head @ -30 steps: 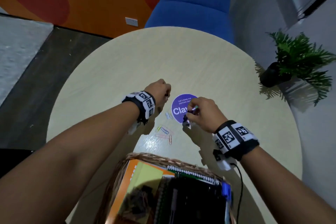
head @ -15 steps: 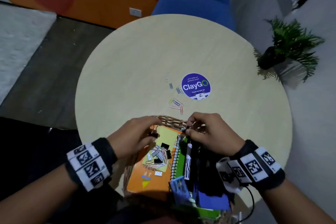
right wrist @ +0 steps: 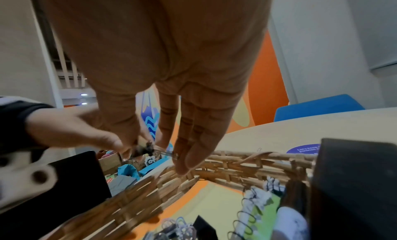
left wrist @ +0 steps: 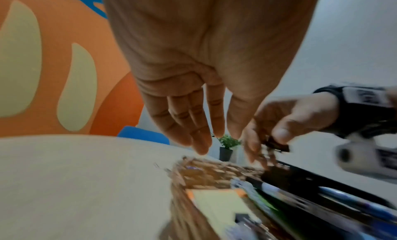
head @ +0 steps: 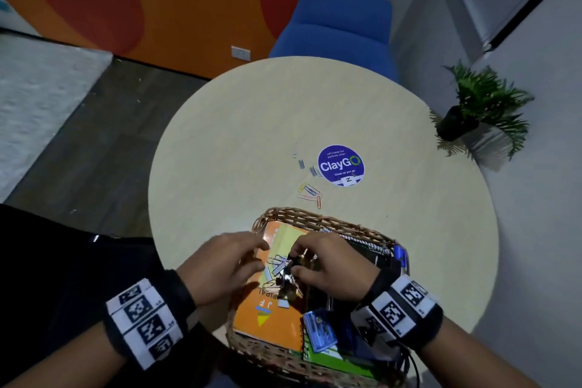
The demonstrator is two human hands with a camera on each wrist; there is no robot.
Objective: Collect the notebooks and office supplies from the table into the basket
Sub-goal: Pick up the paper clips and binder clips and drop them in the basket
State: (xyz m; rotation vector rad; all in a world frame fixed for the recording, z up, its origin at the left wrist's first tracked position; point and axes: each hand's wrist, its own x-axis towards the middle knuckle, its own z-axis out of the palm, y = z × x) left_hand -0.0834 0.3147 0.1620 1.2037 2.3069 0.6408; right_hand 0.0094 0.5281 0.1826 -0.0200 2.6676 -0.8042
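A wicker basket point(head: 315, 218) stands at the table's near edge. It holds an orange notebook point(head: 267, 318), a green spiral notebook point(head: 330, 356), dark items and a heap of clips point(head: 277, 274). Both hands hover over it. My right hand point(head: 296, 261) pinches a black binder clip point(left wrist: 277, 146) between thumb and fingers; the clip point(right wrist: 145, 150) hangs above the basket's rim. My left hand point(head: 252, 258) is beside it, with its straight fingers point(left wrist: 199, 138) holding nothing. Coloured paper clips point(head: 310, 191) and staple strips point(head: 301, 164) lie on the table beyond the basket.
The round pale table point(head: 236, 135) carries a purple ClayGO sticker point(head: 341, 165) next to the loose clips. A blue chair point(head: 340, 25) stands behind the table. A potted plant point(head: 472, 110) sits on the floor at the right.
Both hands have drawn back from beside the sticker to above the basket. The left hand has opened, and more clips now lie on the orange notebook.
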